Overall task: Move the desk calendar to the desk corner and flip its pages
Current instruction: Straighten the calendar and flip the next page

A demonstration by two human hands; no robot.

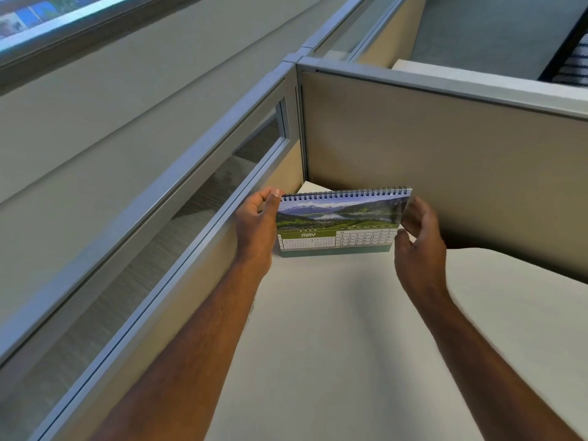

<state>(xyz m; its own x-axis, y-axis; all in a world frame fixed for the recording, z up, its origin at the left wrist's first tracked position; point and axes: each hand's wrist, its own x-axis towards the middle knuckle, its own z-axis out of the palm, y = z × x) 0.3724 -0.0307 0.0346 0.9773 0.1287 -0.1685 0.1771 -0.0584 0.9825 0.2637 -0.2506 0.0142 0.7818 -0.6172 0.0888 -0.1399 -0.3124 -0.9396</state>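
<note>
Already at the corner — desk calendar [340, 222] standing, May page showing.
Left hand [257, 218] pinches its left spiral end; right hand [416, 237] loosely cups the right edge — spiral runs left-right mid-frame between them.

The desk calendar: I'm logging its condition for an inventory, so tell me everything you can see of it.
The desk calendar is a tent-style stand-up with a dark spiral binding along the top. The open page shows a mountain lake photo above a green band reading MAY and a date grid. It stands upright on the white desk, in the corner where the partition panels meet. The left hand grips its left edge near the binding; the right hand is at its right edge, with contact unclear.
</note>
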